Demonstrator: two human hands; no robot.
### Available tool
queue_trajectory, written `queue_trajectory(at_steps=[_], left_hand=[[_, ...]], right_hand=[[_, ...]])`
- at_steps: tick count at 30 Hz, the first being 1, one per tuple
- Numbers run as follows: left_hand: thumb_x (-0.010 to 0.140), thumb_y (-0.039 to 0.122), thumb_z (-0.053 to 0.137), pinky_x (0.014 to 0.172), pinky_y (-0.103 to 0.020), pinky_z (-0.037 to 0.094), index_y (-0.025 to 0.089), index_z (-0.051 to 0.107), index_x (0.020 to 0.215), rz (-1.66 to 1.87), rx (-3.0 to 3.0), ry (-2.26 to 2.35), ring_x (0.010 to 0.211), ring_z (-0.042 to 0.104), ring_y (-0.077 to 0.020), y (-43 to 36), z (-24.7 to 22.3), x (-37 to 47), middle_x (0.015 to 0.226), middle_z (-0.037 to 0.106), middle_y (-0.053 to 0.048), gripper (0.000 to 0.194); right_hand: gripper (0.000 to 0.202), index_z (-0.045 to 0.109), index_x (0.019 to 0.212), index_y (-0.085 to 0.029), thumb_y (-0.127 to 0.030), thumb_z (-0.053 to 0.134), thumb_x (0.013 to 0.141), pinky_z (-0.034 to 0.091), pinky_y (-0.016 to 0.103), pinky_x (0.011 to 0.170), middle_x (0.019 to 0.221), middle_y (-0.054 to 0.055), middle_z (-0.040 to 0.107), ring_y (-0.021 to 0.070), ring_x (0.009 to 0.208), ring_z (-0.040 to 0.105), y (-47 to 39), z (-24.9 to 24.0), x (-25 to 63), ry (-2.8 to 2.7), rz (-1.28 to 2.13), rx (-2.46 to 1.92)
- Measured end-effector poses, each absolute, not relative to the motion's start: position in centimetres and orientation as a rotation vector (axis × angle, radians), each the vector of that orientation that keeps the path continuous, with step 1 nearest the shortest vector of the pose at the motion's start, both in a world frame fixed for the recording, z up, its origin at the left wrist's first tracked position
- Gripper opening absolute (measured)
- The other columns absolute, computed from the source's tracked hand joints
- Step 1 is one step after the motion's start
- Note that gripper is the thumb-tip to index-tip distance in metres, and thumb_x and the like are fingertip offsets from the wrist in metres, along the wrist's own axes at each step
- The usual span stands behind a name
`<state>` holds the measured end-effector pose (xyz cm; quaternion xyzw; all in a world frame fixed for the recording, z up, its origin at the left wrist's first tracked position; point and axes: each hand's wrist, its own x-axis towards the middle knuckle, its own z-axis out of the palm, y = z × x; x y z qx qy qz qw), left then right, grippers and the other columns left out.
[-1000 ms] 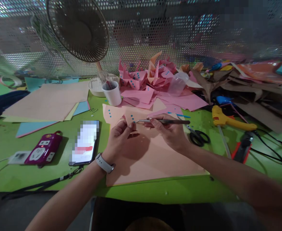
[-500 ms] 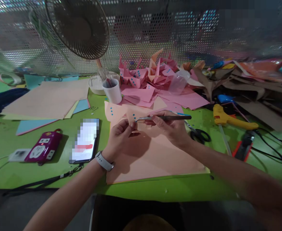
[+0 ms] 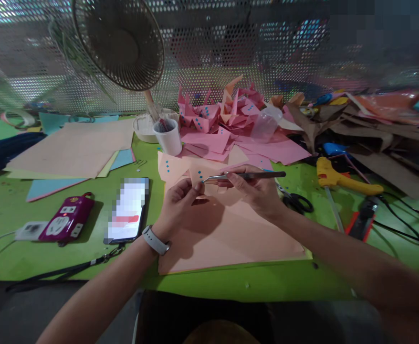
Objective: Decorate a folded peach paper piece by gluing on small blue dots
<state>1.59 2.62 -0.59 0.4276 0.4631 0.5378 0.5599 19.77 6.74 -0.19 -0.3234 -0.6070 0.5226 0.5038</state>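
Note:
My left hand [image 3: 181, 200] pinches the lower edge of a folded peach paper piece [image 3: 196, 173] that bears small blue dots. In my right hand [image 3: 254, 191] is a pair of metal tweezers [image 3: 247, 176], held nearly level. The bent tip of the tweezers touches the paper at a blue dot close to my left fingertips. Beneath both hands lies a stack of peach paper sheets [image 3: 231, 239]. Another peach paper piece with blue dots [image 3: 170, 165] rests just behind my left hand. Part of the folded piece is hidden by my fingers.
Black-handled scissors [image 3: 300, 202], a yellow glue gun [image 3: 338, 179] and a red-and-black cutter [image 3: 363, 220] lie to the right. Leftward are a phone [image 3: 129, 210] and a purple power strip [image 3: 68, 217]. Behind stand a white cup [image 3: 168, 137], a fan [image 3: 123, 45] and pink folded papers [image 3: 205, 117].
Both hands, the paper piece and the tweezers keep practically the same pose. The whole view has shifted very slightly.

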Motion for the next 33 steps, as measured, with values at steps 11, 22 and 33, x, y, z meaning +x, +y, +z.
queue_trajectory(at_steps=[11,22,33], left_hand=[[0.075,0.043,0.074,0.071,-0.026,0.058,0.015,0.063,0.077,1.262,1.026,1.091,0.071,0.056,-0.0099,2.58,-0.35,1.63,0.077,0.054,0.001,0.03],[0.076,0.042,0.072,0.074,-0.028,0.059,0.015,0.067,0.086,1.241,1.036,1.088,0.074,0.057,-0.0111,2.54,-0.5,1.52,0.079,0.054,0.0,0.03],[0.075,0.044,0.073,0.075,-0.031,0.06,0.016,0.067,0.086,1.24,1.04,1.098,0.074,0.058,-0.0124,2.62,-0.48,1.49,0.078,0.055,0.0,0.031]], right_hand=[[0.025,0.067,0.094,-0.019,-0.04,0.069,0.082,0.059,0.033,0.075,0.092,0.006,0.075,0.0195,0.082,0.073,6.91,-0.22,19.97,-1.456,1.298,-0.769],[0.025,0.067,0.093,-0.017,-0.039,0.069,0.082,0.059,0.031,0.072,0.089,0.005,0.075,0.0181,0.078,0.073,6.98,-0.3,19.93,-1.457,1.312,-0.774],[0.025,0.067,0.089,-0.019,-0.042,0.072,0.079,0.06,0.031,0.07,0.081,0.003,0.075,0.0175,0.074,0.073,6.88,0.11,19.91,-1.46,1.31,-0.802]])
